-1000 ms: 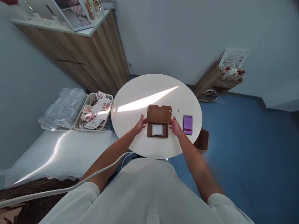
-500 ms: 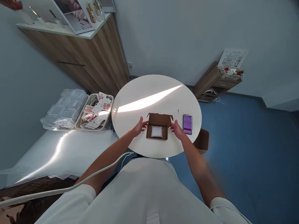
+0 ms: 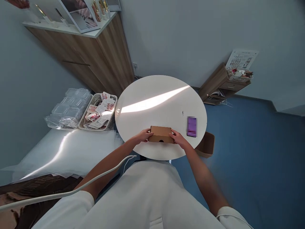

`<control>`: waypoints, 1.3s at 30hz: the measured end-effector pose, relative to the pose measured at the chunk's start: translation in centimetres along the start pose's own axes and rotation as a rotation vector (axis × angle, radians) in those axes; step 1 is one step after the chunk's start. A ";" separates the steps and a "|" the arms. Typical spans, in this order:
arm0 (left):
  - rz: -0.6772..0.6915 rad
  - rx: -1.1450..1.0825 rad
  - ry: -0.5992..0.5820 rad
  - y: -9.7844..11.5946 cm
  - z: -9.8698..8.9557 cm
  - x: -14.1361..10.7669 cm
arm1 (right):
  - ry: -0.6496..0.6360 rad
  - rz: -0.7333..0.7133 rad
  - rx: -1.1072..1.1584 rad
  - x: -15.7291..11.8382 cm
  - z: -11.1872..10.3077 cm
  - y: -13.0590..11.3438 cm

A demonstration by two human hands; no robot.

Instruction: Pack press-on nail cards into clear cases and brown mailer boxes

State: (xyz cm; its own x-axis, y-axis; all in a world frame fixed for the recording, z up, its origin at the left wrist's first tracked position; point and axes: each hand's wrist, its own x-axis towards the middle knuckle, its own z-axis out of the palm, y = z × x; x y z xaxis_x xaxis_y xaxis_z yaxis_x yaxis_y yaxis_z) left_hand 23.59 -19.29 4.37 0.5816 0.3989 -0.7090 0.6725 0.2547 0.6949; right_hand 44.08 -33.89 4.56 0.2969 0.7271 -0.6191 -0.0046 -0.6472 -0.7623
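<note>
A small brown cardboard box (image 3: 161, 134), its lid closed, is at the near part of the round white table (image 3: 152, 87). A dark half-round notch shows in the middle of its front side. My left hand (image 3: 144, 135) grips the box's left end, thumb at the top edge. On the opposite end, my right hand (image 3: 177, 137) holds it in the same way. The white packet seen inside earlier is hidden under the lid. To the right of my right hand lies a phone (image 3: 192, 127) with a purple, pixelated screen.
Left of the table, a white basket (image 3: 81, 124) of printed cards stands beside stacked clear plastic boxes (image 3: 71, 106). An open cardboard carton (image 3: 206, 145) is below the table's right edge. A white cable (image 3: 95, 179) crosses my left arm. A wooden cabinet (image 3: 105, 54) stands behind.
The box's lid has swung down from open to closed, covering the white packet. Both hands have moved from beside the raised lid onto the box's ends.
</note>
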 end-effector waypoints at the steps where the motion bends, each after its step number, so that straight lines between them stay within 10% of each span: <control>1: 0.004 0.024 0.029 -0.4 0.4 0.1 | 0.046 -0.018 -0.045 0.1 0.4 0.5; 8: 0.085 0.328 0.354 -3.1 2.2 0.6 | 0.352 -0.041 -0.375 0.5 2.1 3.2; 30: 0.180 0.421 0.625 -4.7 4.5 2.1 | 0.365 -0.122 -0.442 1.7 2.1 4.9; 39: 0.340 0.422 0.482 -7.1 5.5 0.3 | 0.264 -0.380 -0.512 -0.4 2.0 7.9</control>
State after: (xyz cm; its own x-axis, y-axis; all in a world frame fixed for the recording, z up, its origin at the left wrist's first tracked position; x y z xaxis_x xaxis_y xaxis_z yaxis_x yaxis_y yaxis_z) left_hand 21.50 -25.78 -1.48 0.5892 0.7643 -0.2622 0.6662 -0.2759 0.6929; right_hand 42.03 -38.83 -1.58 0.4114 0.8870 -0.2099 0.5784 -0.4320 -0.6919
